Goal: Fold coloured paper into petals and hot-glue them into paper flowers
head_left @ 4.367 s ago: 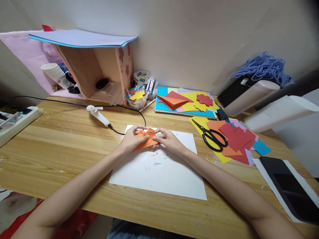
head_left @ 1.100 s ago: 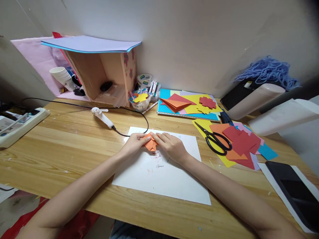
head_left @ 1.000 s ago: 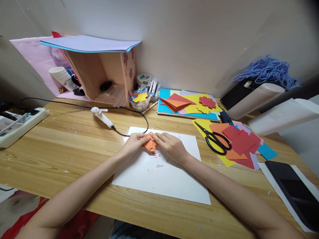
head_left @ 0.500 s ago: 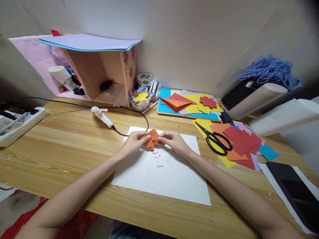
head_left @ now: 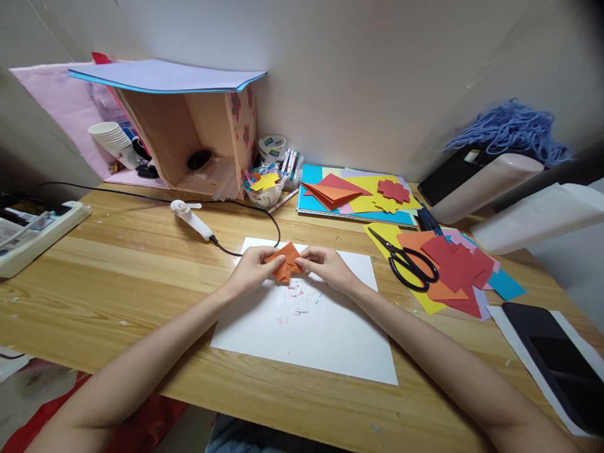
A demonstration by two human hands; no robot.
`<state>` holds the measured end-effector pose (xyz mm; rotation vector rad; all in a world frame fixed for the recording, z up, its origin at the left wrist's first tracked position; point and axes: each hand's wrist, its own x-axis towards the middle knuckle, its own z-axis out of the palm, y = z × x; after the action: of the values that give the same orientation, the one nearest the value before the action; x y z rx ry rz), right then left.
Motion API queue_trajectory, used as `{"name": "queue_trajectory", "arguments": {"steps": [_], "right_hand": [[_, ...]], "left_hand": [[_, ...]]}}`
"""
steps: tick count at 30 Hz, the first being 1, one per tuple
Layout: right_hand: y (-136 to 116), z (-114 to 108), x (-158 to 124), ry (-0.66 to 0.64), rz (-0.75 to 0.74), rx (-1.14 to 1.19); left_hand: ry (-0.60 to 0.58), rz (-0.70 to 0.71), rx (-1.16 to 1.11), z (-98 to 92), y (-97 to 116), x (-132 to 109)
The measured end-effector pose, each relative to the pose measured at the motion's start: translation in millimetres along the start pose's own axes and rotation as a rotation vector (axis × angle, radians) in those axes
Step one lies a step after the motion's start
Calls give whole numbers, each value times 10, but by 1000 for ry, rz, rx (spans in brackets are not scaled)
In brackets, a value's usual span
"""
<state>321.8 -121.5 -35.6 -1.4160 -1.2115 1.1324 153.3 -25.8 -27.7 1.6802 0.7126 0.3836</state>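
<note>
with the left hand (head_left: 251, 269) and right hand (head_left: 331, 268) pinching the folded orange paper (head_left: 289, 255) over the white sheet's (head_left: 340, 336) far half, line up edges and press creases gently.

Easiest lane for a hand is the left side of the bench (head_left: 117, 270), from the white container (head_left: 50, 242) over to the left forearm (head_left: 165, 352); farther back, the white corded tool (head_left: 193, 221) blocks it, its black cable (head_left: 257, 209) looping over to the white sheet (head_left: 306, 346); you could come in from the front between the forearms, right up to the folded orange paper (head_left: 289, 257) that plugs the gap between the left hand (head_left: 255, 269) and right hand (head_left: 325, 265); past those it's a thin strip, then the paper stack (head_left: 309, 202); right side's jammed with scissors (head_left: 409, 261), though a gap runs between the phone (head_left: 550, 362) and right forearm (head_left: 425, 346).
</note>
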Motion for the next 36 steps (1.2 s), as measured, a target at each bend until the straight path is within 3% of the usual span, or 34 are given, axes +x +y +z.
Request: {"name": "queue_trajectory", "arguments": {"steps": [12,18,24,27,36], "right_hand": [[-5,-21,9,-2,40,6],[-9,-42,5,-83,22,50],[7,-14,-6,-48,7,14],[-1,-3,-5,-95,-5,25],[-22,22,-26,-127,-67,-125]], "left_hand": [[-2,23,27,8,-23,-8],[-34,1,37,-4,-3,-2],[-38,-28,81,0,3,-10],[-37,-21,103,-3,14,-17],[-140,-5,166,-8,98,-36]]}}
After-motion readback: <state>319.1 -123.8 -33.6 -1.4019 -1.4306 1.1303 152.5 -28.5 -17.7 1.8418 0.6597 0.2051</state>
